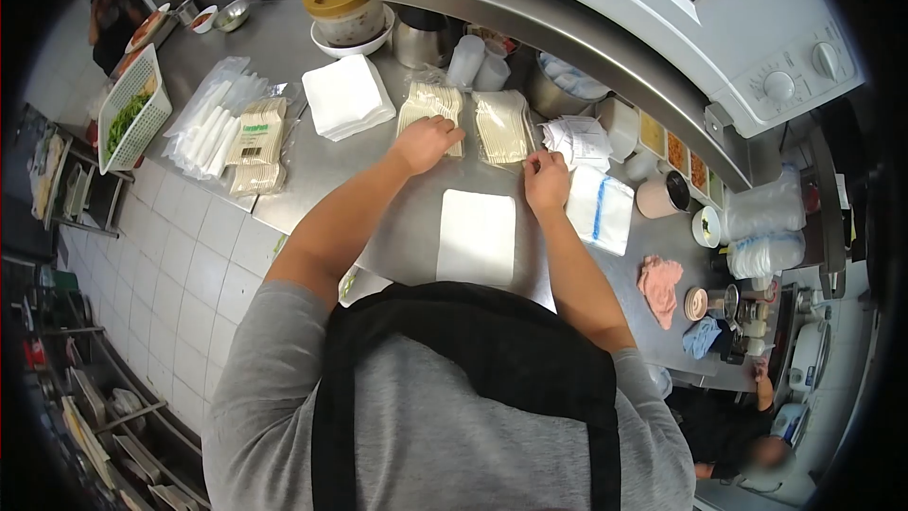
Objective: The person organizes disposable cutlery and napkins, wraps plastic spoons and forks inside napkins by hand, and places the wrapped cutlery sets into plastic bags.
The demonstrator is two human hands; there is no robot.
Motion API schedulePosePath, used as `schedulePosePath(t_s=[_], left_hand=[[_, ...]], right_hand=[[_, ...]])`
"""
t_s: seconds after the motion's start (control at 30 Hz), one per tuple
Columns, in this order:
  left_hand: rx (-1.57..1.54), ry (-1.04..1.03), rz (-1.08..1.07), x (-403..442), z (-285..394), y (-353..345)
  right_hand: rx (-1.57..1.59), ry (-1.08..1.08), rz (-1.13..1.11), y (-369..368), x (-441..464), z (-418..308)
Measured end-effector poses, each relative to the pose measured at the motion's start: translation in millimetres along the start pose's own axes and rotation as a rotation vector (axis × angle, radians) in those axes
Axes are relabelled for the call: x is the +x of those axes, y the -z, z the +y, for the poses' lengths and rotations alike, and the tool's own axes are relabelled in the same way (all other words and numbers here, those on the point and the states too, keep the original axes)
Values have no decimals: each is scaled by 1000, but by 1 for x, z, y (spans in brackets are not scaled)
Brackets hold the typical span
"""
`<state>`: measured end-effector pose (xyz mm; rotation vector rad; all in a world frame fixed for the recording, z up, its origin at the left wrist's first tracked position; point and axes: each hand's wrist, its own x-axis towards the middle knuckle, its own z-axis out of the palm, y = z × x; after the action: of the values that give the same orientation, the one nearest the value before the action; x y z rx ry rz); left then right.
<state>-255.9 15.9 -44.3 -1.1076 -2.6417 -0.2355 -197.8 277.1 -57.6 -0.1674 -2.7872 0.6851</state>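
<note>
Two clear plastic packs of pale wooden cutlery lie side by side on the steel counter: the left cutlery pack [431, 102] and the right cutlery pack [502, 121]. My left hand [427, 144] rests over the lower part of the left pack, its fingers curled on the cutlery. Beside the lower right corner of the right pack is my right hand [547, 180], with bent fingers pinched together; whatever is between them is hidden. A white napkin [477, 232] lies flat in front of me, between my forearms. Up and to the left sits a stack of white napkins [348, 95].
More packed cutlery [257, 142] and white plastic-wrapped items [208, 128] lie left. Beside my right hand are paper slips [579, 140] and a blue-striped white cloth [602, 210]. A steel shelf [530, 28] overhangs the counter's back. Another person [728, 426] stands at right.
</note>
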Motion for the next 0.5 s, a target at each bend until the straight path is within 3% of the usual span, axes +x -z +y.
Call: schedulePosePath(t_s=[0.07, 0.17, 0.33, 0.47, 0.5], left_hand=[[-84, -27, -23, 1, -1, 5], [-246, -72, 2, 0, -6, 20], [-192, -70, 22, -6, -15, 0], [-326, 110, -59, 8, -17, -4], [-374, 139, -37, 11, -17, -2]], right_hand=[[-19, -13, 5, -5, 1, 2], [-53, 60, 275, -11, -1, -5], [-58, -7, 65, -20, 11, 0], [48, -102, -141, -19, 22, 4], [2, -78, -82, -20, 22, 3]])
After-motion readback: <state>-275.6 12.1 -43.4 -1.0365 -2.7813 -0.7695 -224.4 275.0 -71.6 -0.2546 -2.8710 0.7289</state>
